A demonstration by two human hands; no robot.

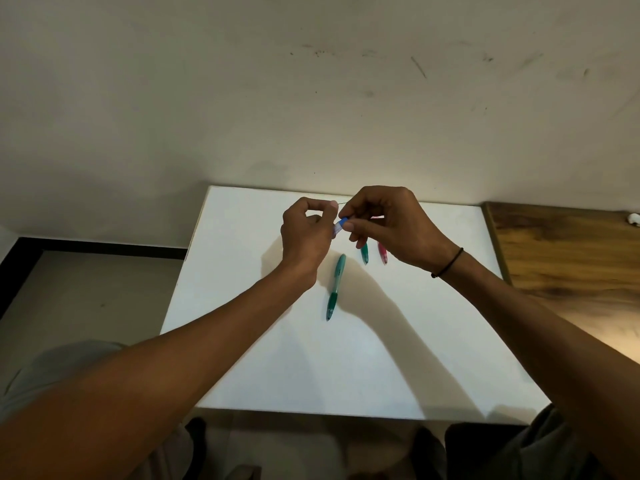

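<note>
Both hands are raised over the far half of a white table [346, 358]. Between them is a small blue pen [340, 226], mostly hidden by fingers. My left hand [306, 237] grips its near end with curled fingers. My right hand [388, 223] pinches its blue far end between thumb and fingers. A thin dark tip shows just above the fingers. A whole green pen [335, 287] lies on the table below the hands. A second green pen [364, 254] and a red pen [382, 254] lie partly hidden under my right hand.
A wooden surface [561, 251] adjoins the table on the right, with a small white object [633, 218] at its far edge. A scuffed pale wall stands right behind the table. Floor lies to the left, my knees below the near edge.
</note>
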